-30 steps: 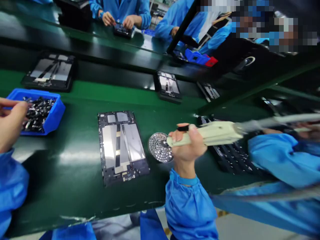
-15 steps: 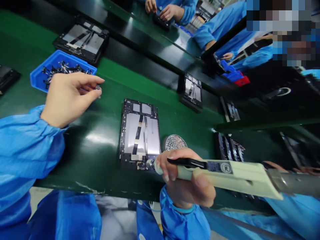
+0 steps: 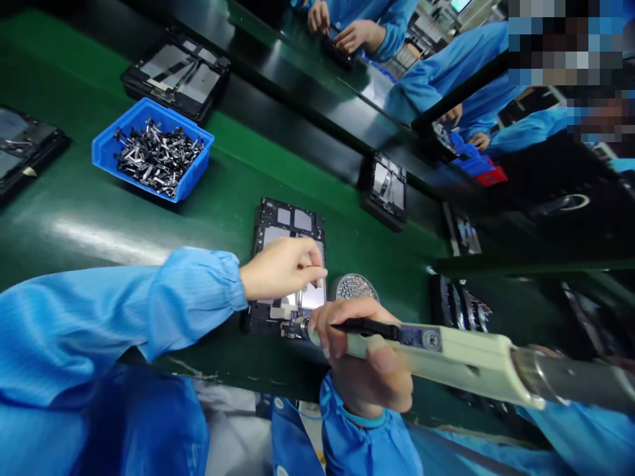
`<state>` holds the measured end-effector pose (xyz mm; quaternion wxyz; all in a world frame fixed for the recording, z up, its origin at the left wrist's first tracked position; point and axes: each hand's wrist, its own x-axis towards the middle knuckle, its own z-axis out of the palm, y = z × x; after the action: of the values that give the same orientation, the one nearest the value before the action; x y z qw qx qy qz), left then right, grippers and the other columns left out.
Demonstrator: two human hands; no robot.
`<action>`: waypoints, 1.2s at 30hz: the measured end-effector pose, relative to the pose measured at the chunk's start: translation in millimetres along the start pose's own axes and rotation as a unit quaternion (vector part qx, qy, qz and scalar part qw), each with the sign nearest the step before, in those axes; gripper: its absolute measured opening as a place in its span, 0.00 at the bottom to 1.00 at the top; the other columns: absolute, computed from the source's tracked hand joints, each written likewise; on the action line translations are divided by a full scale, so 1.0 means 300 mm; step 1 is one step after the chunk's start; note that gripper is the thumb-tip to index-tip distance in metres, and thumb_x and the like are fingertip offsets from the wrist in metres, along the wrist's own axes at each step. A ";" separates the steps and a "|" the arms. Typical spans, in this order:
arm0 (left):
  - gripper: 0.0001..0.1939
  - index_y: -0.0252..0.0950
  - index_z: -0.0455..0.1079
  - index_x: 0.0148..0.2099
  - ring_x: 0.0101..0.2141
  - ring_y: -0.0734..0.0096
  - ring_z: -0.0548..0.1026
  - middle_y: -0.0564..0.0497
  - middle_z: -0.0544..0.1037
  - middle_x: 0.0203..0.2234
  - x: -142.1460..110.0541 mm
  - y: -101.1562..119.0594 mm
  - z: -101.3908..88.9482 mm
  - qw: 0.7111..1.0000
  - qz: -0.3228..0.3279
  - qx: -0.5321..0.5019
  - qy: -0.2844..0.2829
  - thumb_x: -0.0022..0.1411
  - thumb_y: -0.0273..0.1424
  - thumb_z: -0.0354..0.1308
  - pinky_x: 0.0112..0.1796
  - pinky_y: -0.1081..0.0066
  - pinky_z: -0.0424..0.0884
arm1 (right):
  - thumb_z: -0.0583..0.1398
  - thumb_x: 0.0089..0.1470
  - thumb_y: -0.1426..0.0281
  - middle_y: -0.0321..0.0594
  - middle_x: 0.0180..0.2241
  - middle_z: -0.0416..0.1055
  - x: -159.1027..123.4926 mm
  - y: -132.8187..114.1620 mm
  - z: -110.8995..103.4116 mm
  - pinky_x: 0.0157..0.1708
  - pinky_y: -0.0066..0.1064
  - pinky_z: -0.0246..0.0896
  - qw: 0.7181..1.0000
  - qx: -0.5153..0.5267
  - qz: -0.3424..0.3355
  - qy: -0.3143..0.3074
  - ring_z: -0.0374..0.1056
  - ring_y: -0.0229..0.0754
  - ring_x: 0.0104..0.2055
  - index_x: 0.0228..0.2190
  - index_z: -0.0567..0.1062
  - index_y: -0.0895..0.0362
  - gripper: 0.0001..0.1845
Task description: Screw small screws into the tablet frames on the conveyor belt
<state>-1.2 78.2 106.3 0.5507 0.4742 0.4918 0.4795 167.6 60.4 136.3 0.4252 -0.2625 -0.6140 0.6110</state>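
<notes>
An opened tablet back (image 3: 288, 228) with metal shields and flat cables lies on the green belt (image 3: 89, 211) in front of me. My left hand (image 3: 282, 268) rests over its middle, fingers pinched together on something too small to make out. My right hand (image 3: 364, 354) is wrapped round a cream electric screwdriver (image 3: 446, 354), whose tip sits at the tablet's near right corner. A round perforated metal dish (image 3: 353, 287) lies just right of the tablet.
A blue bin (image 3: 149, 155) of small metal parts stands at the left. More opened tablets lie at the far left (image 3: 24, 142), behind the bin (image 3: 176, 66) and further along the belt (image 3: 389, 188). Other people in blue sleeves work across the line (image 3: 357, 30).
My left hand has moved from beside the blue bin to over the tablet, still pinched. The screwdriver tip has stayed at the tablet's near corner. The view has shifted slightly.
</notes>
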 end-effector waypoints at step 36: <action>0.10 0.44 0.80 0.36 0.20 0.74 0.70 0.55 0.77 0.21 0.061 0.012 -0.246 0.957 0.009 0.183 0.225 0.57 0.44 0.68 0.24 0.73 0.70 | 0.71 0.46 0.52 0.26 0.15 0.62 0.275 0.132 -0.272 0.18 0.30 0.64 0.917 0.029 -0.134 0.375 0.56 0.31 0.13 0.26 0.76 0.55 0.20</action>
<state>-73.9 100.4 103.5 0.3253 0.4512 0.6782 0.4802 187.3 177.4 105.5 0.7099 -0.3750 -0.4207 0.4224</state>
